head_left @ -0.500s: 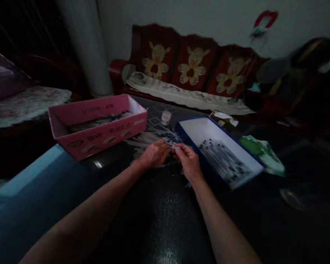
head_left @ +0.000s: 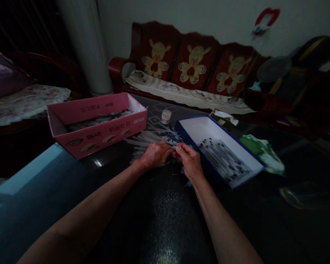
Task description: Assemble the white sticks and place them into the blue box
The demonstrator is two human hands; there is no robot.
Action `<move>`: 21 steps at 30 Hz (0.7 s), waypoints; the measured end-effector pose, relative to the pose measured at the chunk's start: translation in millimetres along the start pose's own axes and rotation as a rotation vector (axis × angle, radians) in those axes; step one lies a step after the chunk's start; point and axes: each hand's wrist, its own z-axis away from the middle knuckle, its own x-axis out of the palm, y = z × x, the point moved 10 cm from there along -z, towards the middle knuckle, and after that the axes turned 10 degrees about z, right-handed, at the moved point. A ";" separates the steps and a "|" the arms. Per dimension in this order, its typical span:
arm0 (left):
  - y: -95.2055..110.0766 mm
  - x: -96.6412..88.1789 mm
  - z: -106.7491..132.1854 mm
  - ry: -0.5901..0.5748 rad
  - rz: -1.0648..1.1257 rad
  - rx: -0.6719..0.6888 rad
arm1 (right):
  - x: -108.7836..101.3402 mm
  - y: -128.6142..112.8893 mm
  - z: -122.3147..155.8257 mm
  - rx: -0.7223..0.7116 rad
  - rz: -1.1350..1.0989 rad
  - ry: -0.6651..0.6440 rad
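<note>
Evidently, left hand (head_left: 155, 154) and right hand (head_left: 190, 160) pinch small pale piece (head_left: 173, 147), mostly hidden, between fingertips, beside loose strips (head_left: 142, 139); blue box (head_left: 195, 129) stands near right hand, presumably for short reach.

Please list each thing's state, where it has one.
Pink printed cardboard box: open, partly filled
Blue rectangular box: open, holding slim dark-ended pieces
Pale slender strips: loosely piled
Small round white tub: upright
Green-and-white bundle: crumpled
Left hand: curled, contents unclear
Right hand: pinching small pale piece
</note>
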 end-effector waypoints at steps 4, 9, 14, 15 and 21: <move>-0.4 -0.4 2.0 -0.004 -0.044 -0.041 | 1.6 0.6 0.6 0.010 -0.013 0.011; 1.0 -1.1 2.7 -0.032 -0.106 -0.052 | 4.2 5.2 0.2 0.013 -0.032 -0.001; -6.9 0.4 1.1 -0.070 -0.070 -0.098 | 3.5 3.2 -1.6 -0.073 -0.027 -0.019; -10.6 -0.9 1.3 -0.065 -0.071 -0.130 | 1.9 1.2 -1.8 -0.104 -0.025 -0.008; -16.3 -8.2 3.7 -0.029 -0.145 -0.178 | -5.7 -1.5 -3.1 -0.140 -0.056 0.040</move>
